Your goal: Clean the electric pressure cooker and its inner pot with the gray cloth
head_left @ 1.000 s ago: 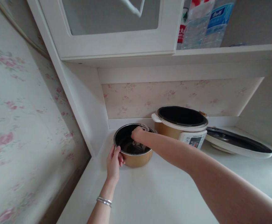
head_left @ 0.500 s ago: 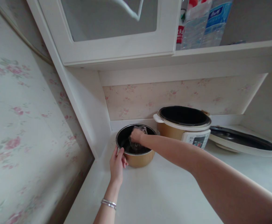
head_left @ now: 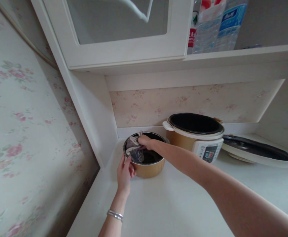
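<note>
A round pot (head_left: 149,170), gold outside and black inside, stands on the white counter near the left panel. My left hand (head_left: 125,171) grips its near left rim, thumb over the edge and fingers against the outer wall. Over the pot's opening my right hand (head_left: 145,141) is closed on a dark grey patterned cloth (head_left: 135,150). The cloth hangs bunched against the left inner side, with a light edge showing. Part of the pot's inside is hidden behind the cloth and my right hand.
Right of the pot stands a gold and white rice cooker body (head_left: 182,138), open on top. A detached lid (head_left: 265,157) lies upturned beside it. Overhead are a white cabinet door (head_left: 129,54) and a shelf holding plastic bottles (head_left: 209,33). A floral wall (head_left: 22,131) bounds the left.
My right hand has lifted slightly from deeper in the pot, and the cloth has shifted left and up toward the left rim. My left hand keeps its hold on the rim.
</note>
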